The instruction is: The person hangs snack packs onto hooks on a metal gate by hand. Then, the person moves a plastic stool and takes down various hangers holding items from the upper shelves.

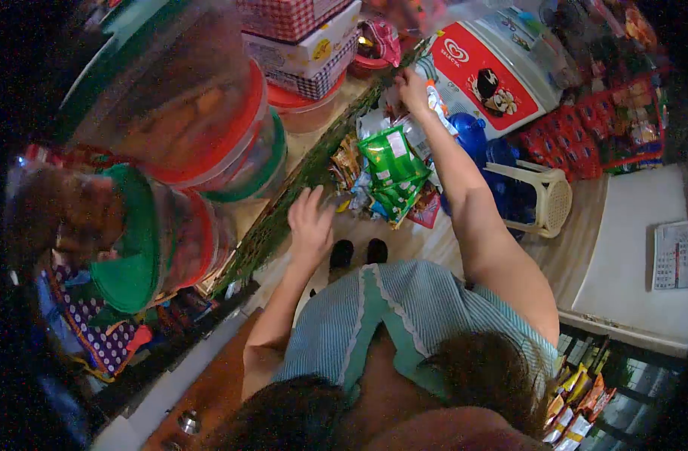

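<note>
Two bare hands at a counter, seen from above. The right arm [472, 188] reaches far forward, elbow nearly straight, so that the right hand [413, 92] lies at the counter's far stretch, above a bunch of hanging packets. Its fingers are bent toward the edge; whether they pinch anything cannot be told. The left arm bends at the elbow, and the left hand [311, 224] is raised beside the near part of the counter edge [276, 225], palm down, its fingers loosely spread — nothing visible between them.

Counts: at least two green packets [393, 158], one red packet [427, 209] and several brown packets [347, 161], whose exact number is hidden by overlap; three stacked boxes [303, 56]; two blue water jugs [468, 131]; one cream stool [543, 199]; one red-panelled freezer [487, 75]; two dark shoes [342, 254] on the floor.

Position: the green packets lie below the right hand and apart from it, between its forearm and the counter edge — the brown packets nearer that edge, the red packet at the bunch's lower end. The left hand is near the brown packets, to their lower left.
</note>
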Motion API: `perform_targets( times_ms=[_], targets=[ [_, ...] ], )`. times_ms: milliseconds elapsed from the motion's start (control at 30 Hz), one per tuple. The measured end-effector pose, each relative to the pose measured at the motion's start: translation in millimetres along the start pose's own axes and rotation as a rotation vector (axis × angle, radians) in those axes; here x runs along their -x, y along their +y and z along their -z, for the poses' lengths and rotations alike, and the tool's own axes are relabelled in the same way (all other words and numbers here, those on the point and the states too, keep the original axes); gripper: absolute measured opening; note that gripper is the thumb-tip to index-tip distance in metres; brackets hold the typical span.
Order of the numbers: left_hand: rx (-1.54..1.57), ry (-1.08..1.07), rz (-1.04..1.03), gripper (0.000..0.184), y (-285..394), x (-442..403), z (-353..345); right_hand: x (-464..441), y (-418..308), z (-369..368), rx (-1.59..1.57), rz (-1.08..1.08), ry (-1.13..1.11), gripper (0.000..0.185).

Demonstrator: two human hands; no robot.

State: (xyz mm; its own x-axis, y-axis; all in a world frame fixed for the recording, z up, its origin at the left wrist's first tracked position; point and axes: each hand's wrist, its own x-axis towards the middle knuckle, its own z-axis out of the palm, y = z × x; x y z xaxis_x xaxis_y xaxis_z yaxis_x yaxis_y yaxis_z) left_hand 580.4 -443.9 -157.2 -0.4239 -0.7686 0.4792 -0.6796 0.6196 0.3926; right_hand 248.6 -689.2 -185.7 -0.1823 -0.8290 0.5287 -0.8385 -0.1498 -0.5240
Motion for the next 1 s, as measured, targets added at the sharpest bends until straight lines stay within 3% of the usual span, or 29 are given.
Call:
perform_targets(
  times_ms=[133, 267, 300, 433, 533, 667, 767, 933, 1000],
  targets=[
    [0.055, -0.038, -0.025, 0.032, -7, 2, -1, -11, 7, -2, 0.109, -0.042, -0.020, 0.018],
    [0.035, -0.057, 0.010, 0.032, -15, 20, -9, -23, -2, -5, 0.011, 0.093, 0.086, 0.014],
    [0.027, -0.062, 0.012, 0.033, -17, 23, -11, -32, -5, -2, 0.038, 0.090, 0.014, 0.025],
    [0.054, -0.146, -0.039, 0.031, -22, 21, -16, -35, -2, 7, -0.038, 0.112, 0.042, 0.015],
    [0.103, -0.194, -0.089, 0.028, -20, 8, -16, -17, -4, 39, -0.135, -0.087, -0.044, 0.014],
    [0.184, -0.213, -0.184, 0.028, -15, -21, -30, 41, 38, 87, -0.088, -0.116, 0.069, 0.012],
    [0.261, -0.229, -0.292, 0.027, -6, -46, -43, 105, 50, 147, -0.187, -0.310, 0.073, 0.010],
    [0.341, -0.240, -0.463, 0.025, 40, -85, -65, 220, 59, 220, -0.247, -0.520, 0.268, 0.010],
    [0.382, -0.299, -0.525, 0.025, 65, -93, -75, 250, 36, 253, -0.169, -0.375, 0.400, 0.005]
  ],
)
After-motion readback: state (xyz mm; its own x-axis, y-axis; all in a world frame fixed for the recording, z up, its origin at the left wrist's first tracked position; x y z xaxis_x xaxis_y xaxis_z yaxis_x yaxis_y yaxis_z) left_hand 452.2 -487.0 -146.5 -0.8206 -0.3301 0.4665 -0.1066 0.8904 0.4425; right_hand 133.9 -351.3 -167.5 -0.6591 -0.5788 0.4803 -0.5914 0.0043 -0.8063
